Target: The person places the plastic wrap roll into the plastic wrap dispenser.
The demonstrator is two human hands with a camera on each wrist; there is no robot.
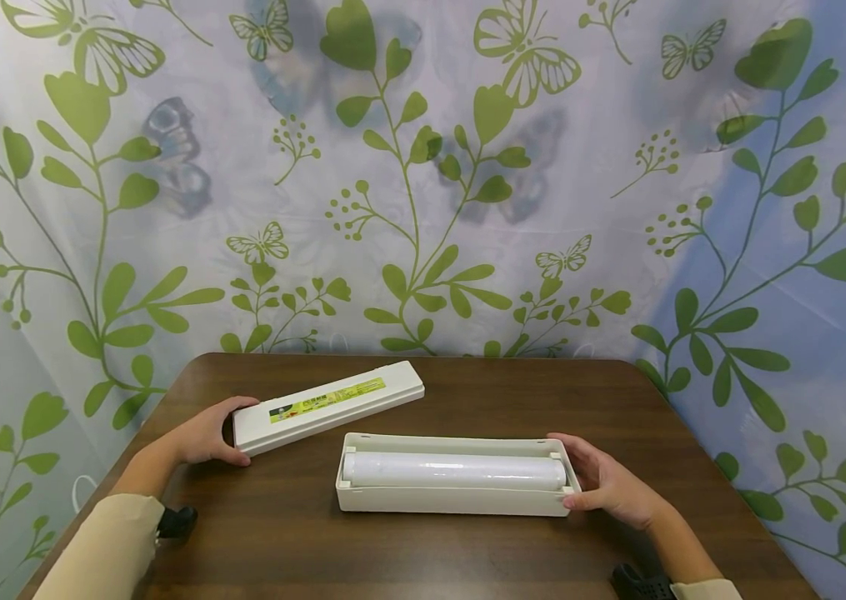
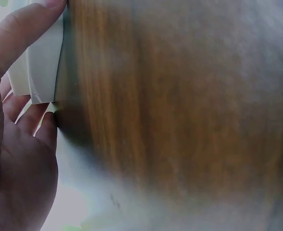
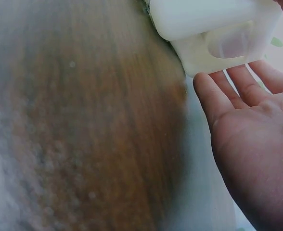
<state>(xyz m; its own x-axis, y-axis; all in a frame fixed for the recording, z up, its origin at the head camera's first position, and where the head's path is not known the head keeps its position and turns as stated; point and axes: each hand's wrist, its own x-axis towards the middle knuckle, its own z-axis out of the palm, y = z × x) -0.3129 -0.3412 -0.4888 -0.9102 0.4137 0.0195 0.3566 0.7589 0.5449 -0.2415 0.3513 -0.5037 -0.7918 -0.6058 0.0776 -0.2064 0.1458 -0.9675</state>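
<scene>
A long white cling film box stands uncovered near the middle of the table, with a white roll of film lying inside it. At the box's right end my right hand grips it, thumb at the near corner and fingers round the far side. In the right wrist view, the fingers bend against the box's end. Farther back and to the left, the white lid with a yellow-green label lies slanted. My left hand holds its left end between thumb and fingers; the left wrist view shows its corner.
The dark brown wooden table has rounded far corners. Right behind it hangs a pale curtain printed with green leaves and butterflies. Black bands are worn at both wrists.
</scene>
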